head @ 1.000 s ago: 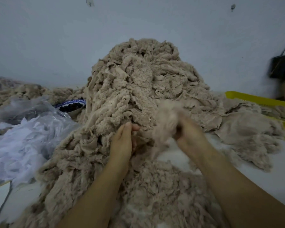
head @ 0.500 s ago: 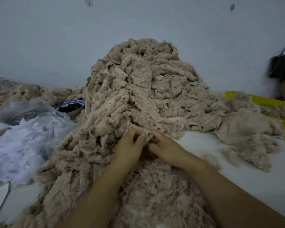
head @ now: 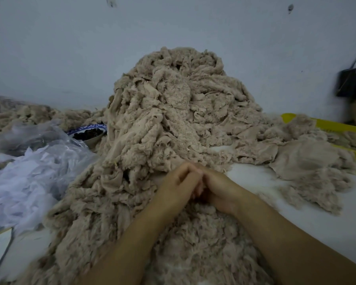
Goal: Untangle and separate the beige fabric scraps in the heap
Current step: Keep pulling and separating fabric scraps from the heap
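Nearest, under both forearms, loose fluff (head: 203, 243) is lying in a low drift, prob. teased-out bits, tho I can't confirm. Just past it the left hand (head: 178, 182) & right hand (head: 221, 189) are meeting knuckle to knuckle at the foot of the heap (head: 169, 112), fingers curled inward. Whether they're pinching a scrap btwn them is hidden, so I can't tell the grip. Right of the hands, on the white surface (head: 255, 177), a flatter spread of scraps (head: 308, 161) is lying just off the heap's edge, some spilling onto a yellow tray (head: 337, 126); that's looking like the done share. Left of the hands, white plastic (head: 29, 171) is bunching up, w/ a bowl (head: 88, 133) beyond it. Directly beyond the hands the heap is towering vs. the wall, dense & knotted. Judging by that, the job's looking early: a small portion separated, the bulk left to untangle.
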`<action>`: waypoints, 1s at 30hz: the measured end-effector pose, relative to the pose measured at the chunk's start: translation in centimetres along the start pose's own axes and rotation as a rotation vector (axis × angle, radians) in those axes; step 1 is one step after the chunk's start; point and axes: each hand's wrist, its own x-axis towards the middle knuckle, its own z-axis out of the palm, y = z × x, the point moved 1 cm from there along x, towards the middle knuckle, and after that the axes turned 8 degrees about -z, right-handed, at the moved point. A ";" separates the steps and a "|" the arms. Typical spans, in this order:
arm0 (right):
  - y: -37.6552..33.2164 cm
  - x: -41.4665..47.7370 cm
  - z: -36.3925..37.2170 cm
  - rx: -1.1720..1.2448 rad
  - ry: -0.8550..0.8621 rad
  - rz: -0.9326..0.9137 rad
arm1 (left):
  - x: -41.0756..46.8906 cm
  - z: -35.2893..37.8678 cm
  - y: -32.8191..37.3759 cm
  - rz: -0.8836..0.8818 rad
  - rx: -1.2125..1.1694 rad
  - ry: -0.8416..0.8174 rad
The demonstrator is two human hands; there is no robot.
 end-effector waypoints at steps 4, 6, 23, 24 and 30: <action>-0.2 0.2 -0.1 -0.019 0.129 -0.029 | 0.1 0.6 0.0 -0.013 0.024 0.008; -0.4 0.4 0.0 -0.140 0.226 -0.099 | 0.4 -0.3 -0.6 -0.109 -0.026 0.218; -2.6 -1.4 -1.7 -0.036 -0.042 -0.079 | 3.7 -9.4 -2.8 -0.276 -1.464 0.519; -2.9 -1.4 -1.9 0.076 -0.006 -0.100 | 3.7 -9.5 -2.8 -0.267 -1.440 0.539; -2.7 -0.2 -3.2 0.395 0.196 -0.195 | 3.5 -8.3 -3.1 -0.270 -1.502 0.432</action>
